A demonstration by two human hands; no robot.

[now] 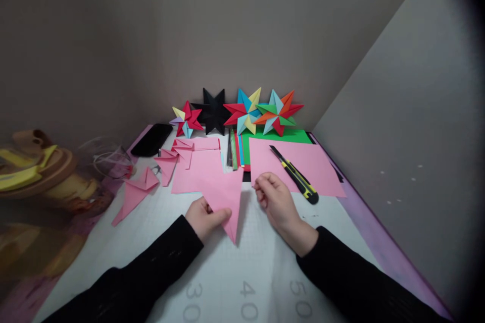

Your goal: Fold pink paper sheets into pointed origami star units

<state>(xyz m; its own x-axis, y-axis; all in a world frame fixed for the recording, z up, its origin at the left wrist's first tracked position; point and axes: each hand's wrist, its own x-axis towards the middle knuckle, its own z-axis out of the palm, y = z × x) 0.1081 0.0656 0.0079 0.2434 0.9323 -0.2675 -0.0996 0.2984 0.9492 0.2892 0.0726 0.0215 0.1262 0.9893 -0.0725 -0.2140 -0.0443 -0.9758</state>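
Observation:
My left hand (pixel 204 218) pinches a pink paper folded into a triangle (pixel 226 197), whose tip points toward me on the white cutting mat (pixel 242 272). My right hand (pixel 275 199) hovers just right of the triangle with its fingers curled in; nothing shows between them. A black and yellow utility knife (pixel 294 174) lies on a flat pink sheet (pixel 299 164) right of that hand. Folded pink pieces (pixel 172 156) lie to the left, with another folded pink piece (pixel 134 193) nearer the mat's left edge.
Several paper stars, among them a black star (pixel 212 110) and a multicoloured star (pixel 278 112), lean against the back wall. A stack of coloured paper (pixel 273 137) lies below them. A black case (pixel 151 140) sits at back left. Blurred brown and yellow objects (pixel 38 171) stand far left.

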